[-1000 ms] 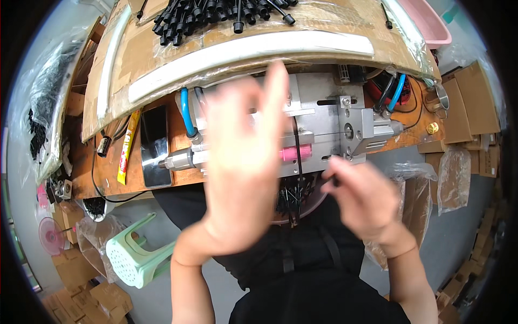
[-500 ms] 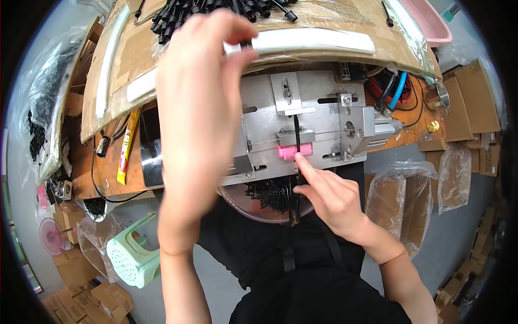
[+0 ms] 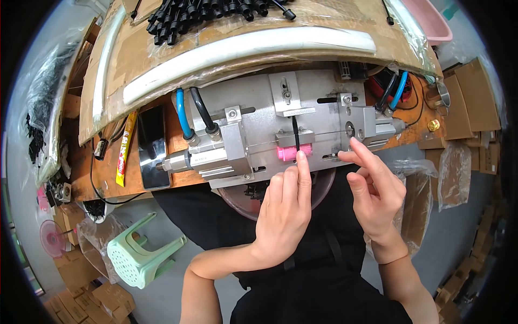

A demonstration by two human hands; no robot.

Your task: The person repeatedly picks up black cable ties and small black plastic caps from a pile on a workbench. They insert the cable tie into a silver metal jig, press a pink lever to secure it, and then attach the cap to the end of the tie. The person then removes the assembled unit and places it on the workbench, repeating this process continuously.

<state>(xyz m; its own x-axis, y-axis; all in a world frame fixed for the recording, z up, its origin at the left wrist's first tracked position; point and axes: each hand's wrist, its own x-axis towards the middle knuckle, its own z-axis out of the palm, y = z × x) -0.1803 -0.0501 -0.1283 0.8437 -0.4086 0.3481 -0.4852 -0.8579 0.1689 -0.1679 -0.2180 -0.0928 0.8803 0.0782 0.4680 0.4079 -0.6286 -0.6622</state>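
left hand (image 3: 283,213): pinching thin black tube (image 3: 295,137) at pink block (image 3: 294,152) | right hand (image 3: 375,189): loose, empty, 3 o'clock | risk: pinched fingertip, bent tube

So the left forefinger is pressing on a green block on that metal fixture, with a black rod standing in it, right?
Not quite: the block is pink, not green, as the head view shows. The rest holds: the left hand has its forefinger at the block on the metal fixture, where the black rod stands.
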